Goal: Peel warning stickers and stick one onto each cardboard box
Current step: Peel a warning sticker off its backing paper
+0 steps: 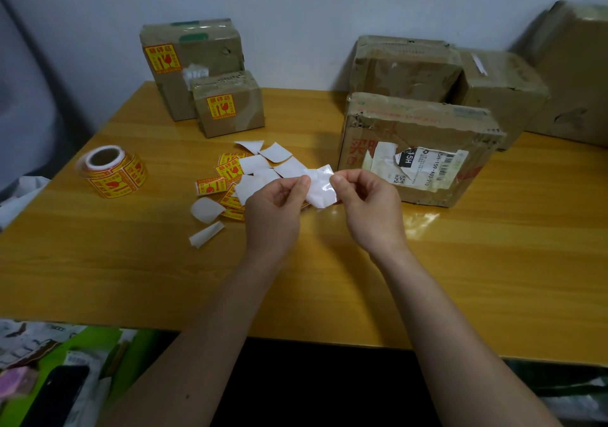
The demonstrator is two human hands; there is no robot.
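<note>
Sticker (320, 189), white side up, is pinched at opposite edges by left hand (276, 203) and right hand (368, 203) fingers above the table (460, 262); self-adhesion or tearing is risked if peeled crooked near the unlabelled box (418, 150).

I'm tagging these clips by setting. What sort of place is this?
Probably a small home or office parcel-packing spot: worn boxes against a bare wall, a sticker roll and loose stickers on a wooden table.
</note>
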